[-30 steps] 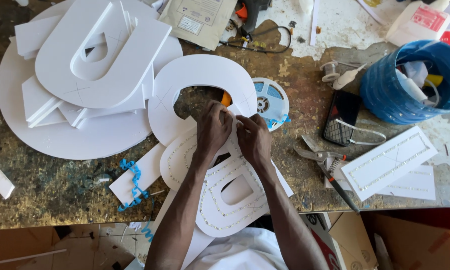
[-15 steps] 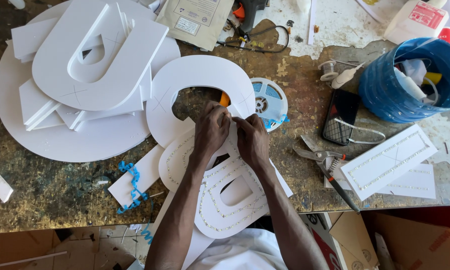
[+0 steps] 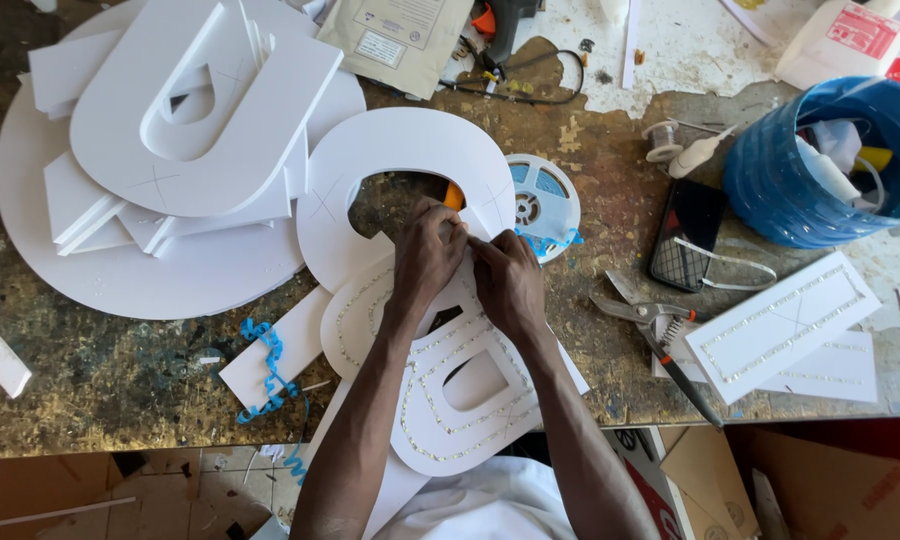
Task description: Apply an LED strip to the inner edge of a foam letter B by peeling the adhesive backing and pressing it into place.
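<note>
Soft, even daylight is washing the worktop (image 3: 610, 330), the white foam boards (image 3: 180, 130) are glaring near the far left corner, shadows are staying faint, focus is holding sharp, and edges are bowing slightly.

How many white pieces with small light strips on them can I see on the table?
2. One is the rounded white letter piece under both hands; one is the rectangular white panel at right. Others may be hidden.

Compared with the earlier pictures, the left hand (image 3: 428, 258) and right hand (image 3: 505, 280) sit marginally nearer the white arch-shaped cutout (image 3: 400, 165), fingertips meeting at its inner edge. The camera view drifts slightly. No item on the bench changes place relative to that cutout.
</note>
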